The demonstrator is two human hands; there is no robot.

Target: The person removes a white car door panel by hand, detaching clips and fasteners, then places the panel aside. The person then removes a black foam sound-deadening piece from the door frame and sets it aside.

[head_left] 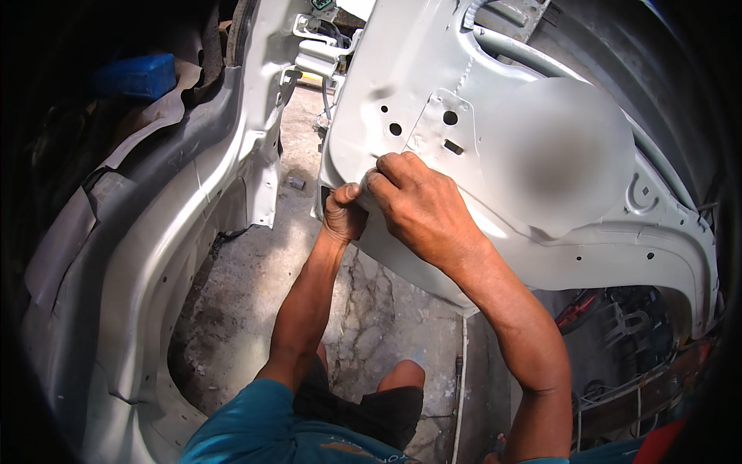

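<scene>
Curled at the lower left edge of the door panel [483,174] with left hand [345,213]; bunched together nearer its middle with right hand [417,203]; cannot tell whether clamped; with long axis running rightward from both.

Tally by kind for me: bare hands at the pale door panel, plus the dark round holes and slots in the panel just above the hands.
Bare hands: 2 (left hand, right hand)
Round holes: 3
Slot: 1
Total: 6
</scene>
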